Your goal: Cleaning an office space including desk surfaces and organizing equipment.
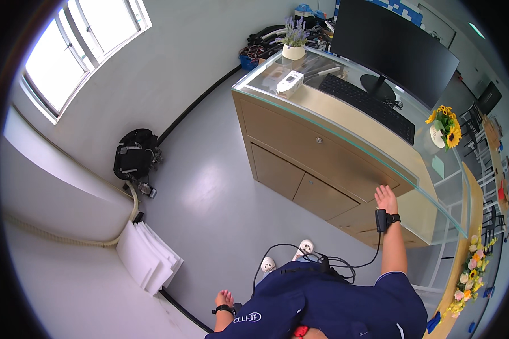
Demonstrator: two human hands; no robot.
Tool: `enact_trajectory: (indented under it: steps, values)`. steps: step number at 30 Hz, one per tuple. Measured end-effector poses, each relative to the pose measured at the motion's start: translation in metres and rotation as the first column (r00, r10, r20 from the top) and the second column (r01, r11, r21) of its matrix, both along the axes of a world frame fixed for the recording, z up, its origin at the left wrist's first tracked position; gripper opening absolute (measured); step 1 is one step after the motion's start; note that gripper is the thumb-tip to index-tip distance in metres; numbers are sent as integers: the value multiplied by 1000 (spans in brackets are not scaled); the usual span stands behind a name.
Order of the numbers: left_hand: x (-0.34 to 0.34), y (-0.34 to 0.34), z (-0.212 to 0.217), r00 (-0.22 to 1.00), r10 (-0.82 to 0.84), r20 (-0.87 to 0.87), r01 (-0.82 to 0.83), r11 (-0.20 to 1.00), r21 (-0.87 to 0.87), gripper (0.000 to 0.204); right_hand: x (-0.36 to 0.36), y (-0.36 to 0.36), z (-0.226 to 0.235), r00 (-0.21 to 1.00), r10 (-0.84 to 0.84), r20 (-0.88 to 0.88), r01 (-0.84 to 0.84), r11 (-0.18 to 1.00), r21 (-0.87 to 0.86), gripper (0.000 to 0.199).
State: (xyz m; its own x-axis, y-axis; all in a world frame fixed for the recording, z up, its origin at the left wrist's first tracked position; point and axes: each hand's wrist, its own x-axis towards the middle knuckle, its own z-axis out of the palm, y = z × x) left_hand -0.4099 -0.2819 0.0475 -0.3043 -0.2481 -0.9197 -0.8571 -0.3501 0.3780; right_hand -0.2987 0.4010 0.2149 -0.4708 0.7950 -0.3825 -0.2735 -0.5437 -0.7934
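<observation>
Head view looked down on a person in a dark blue top standing before a wooden counter point(322, 164) with a glass top point(345, 133). The right hand point(385, 199) was stretched forward, fingers together and flat, resting against the counter front just under the glass edge; it held nothing. A black device was strapped on the right wrist point(382, 220), w/ a black cable point(300, 263) going from it down to the body. The left hand point(224, 298) hung low beside the body, near the bottom edge, w/ a black wristband; its fingers were loosely bent, and I cannot tell if they closed on anything, as the hand was small in the picture.

On the counter stood a black monitor point(396, 48), a black keyboard point(367, 104), a small white box point(289, 82), a pot of lavender point(293, 40) and a pot of sunflowers point(445, 129). On the grey floor, well apart from the person, were a black round machine point(134, 153) by the wall and a stack of white foam sheets point(150, 257). Two white shoes point(287, 255) showed below.
</observation>
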Motion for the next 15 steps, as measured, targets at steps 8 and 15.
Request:
enact_trajectory:
  steps: [8, 15]
  values:
    - [6, 3, 12, 995, -89, -43, 89, 996, 7, 33, -1, -2, 3, 998, -13, 55, 11, 999, 48, 62]
    - [17, -37, 4, 998, -20, -51, 19, 1000, -24, 26, -2, -25, 2, 992, -42, 119, 32, 996, 80, 65]
